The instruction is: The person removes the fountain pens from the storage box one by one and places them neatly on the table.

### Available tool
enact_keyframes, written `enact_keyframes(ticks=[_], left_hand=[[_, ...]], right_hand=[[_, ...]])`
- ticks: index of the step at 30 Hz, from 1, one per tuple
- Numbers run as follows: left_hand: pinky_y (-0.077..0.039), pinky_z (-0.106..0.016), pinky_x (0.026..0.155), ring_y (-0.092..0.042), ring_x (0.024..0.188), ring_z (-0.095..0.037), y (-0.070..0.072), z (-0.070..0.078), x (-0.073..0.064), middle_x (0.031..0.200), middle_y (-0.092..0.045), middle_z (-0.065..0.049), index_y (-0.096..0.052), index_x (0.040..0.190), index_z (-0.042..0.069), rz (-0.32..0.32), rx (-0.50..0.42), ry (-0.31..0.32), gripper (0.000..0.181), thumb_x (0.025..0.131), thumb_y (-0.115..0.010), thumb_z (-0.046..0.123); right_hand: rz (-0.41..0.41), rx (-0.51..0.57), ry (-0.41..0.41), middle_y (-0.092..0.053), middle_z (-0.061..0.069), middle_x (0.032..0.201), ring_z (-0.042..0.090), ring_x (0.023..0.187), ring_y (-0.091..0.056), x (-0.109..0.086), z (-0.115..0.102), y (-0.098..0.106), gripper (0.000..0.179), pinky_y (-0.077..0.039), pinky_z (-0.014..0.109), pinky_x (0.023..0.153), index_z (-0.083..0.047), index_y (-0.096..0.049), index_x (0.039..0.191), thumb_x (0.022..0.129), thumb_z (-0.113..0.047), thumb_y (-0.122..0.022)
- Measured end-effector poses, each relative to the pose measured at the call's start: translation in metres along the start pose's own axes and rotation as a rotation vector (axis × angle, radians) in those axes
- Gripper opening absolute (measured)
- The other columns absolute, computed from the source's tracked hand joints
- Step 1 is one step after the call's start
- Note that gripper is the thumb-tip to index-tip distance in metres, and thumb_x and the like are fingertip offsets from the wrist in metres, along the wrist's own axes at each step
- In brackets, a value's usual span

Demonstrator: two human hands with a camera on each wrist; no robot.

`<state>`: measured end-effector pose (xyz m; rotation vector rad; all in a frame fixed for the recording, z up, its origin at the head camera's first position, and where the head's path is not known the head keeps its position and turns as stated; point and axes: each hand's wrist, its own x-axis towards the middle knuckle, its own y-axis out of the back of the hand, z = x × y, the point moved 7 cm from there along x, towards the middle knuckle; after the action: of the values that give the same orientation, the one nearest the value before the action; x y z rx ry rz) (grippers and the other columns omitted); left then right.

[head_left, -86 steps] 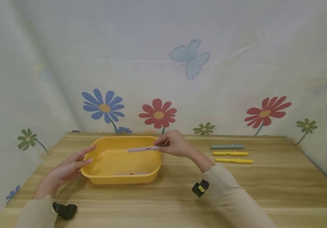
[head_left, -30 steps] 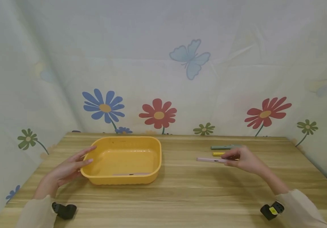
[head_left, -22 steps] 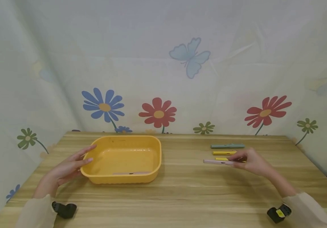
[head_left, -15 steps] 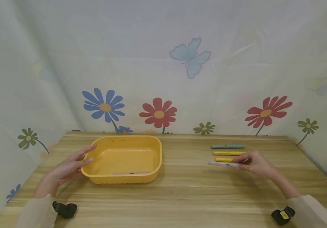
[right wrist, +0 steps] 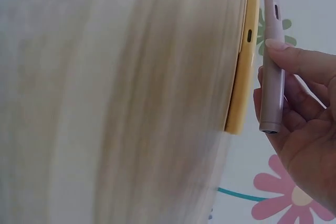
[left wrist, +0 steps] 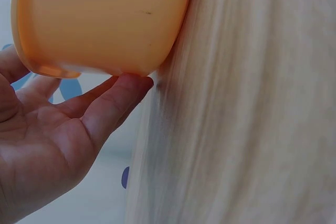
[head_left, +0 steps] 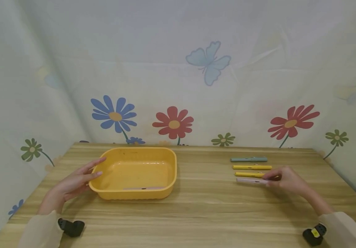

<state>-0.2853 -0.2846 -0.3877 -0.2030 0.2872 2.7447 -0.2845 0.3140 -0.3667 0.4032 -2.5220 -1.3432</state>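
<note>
My right hand [head_left: 291, 181] pinches a pale pink fountain pen [right wrist: 273, 85] between thumb and fingers. In the head view that pen lies level, just in front of the nearer yellow pen [head_left: 248, 174]; the right wrist view shows it apart from the table. Behind are another yellow pen [head_left: 249, 167] and a grey-green pen [head_left: 247, 159], all roughly parallel. My left hand [head_left: 75, 181] holds the left end of a yellow plastic basin [head_left: 134, 195], fingers against the outer wall and thumb at the rim. Inside the basin, a pale pen [head_left: 134, 188] lies along the near wall, partly hidden.
The wood-grain table [head_left: 196, 217] runs back to a flower-print cloth [head_left: 240, 86] hung behind and at the sides. A small black camera [head_left: 72, 228] is on the left wrist, another black camera [head_left: 315, 235] on the right.
The right hand has carried the pink pen from above the basin rightward, then lower and nearer, to the front of the pen row. The left hand and basin have stayed put.
</note>
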Motion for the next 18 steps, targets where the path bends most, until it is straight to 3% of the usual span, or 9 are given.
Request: enact_keyframes(ticks=[18], left_hand=[[-0.049,-0.035,0.085,-0.028,0.125,-0.038,0.0005,-0.0006,0.0007,0.149,0.011,-0.022,-0.010,0.147,0.016,0.019,0.021,0.019,0.065,0.095,-0.048,0.022]], right_hand=[[-0.051,-0.046,-0.023,-0.067,0.012,0.094,0.019,0.082,-0.058,0.0018,0.0108,-0.0020,0.017,-0.051,0.029,0.069,-0.001,-0.071,0.092,0.075,-0.001,-0.071]])
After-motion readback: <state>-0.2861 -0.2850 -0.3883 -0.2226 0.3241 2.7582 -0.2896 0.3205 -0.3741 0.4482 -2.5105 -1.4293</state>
